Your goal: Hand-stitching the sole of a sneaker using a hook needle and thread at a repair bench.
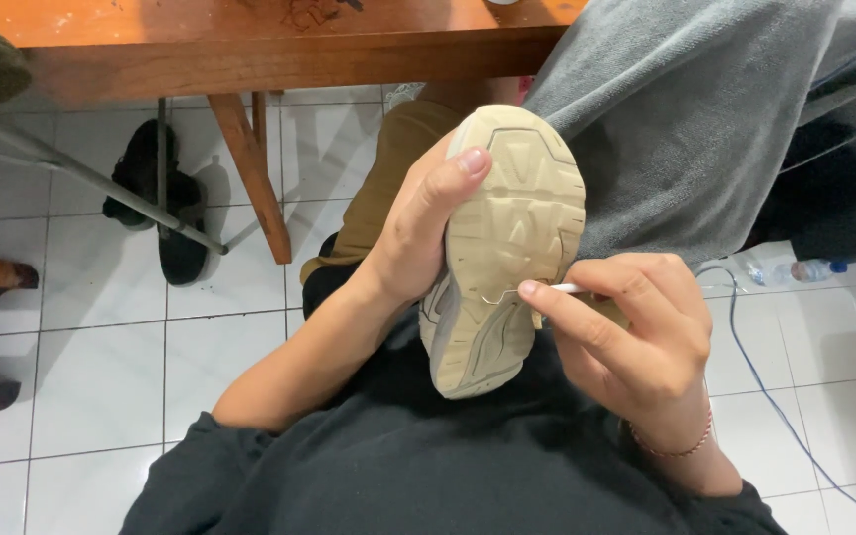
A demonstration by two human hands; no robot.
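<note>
A pale beige sneaker (512, 233) is turned sole-up over my lap, its grooved tread facing the camera. My left hand (416, 233) grips it from the left side, thumb pressed on the upper sole. My right hand (636, 332) pinches a thin hooked metal tool with a white handle (537, 290), whose bent tip rests on the middle of the sole at its right edge. A thin red bracelet sits on my right wrist.
A wooden table (250, 40) spans the top, one leg slanting down to the white tiled floor. Black shoes (160, 198) lie under it by a metal rod. A person's grey sleeve (686, 119) hangs upper right. A plastic bottle (795, 270) and blue cable (765, 386) lie at right.
</note>
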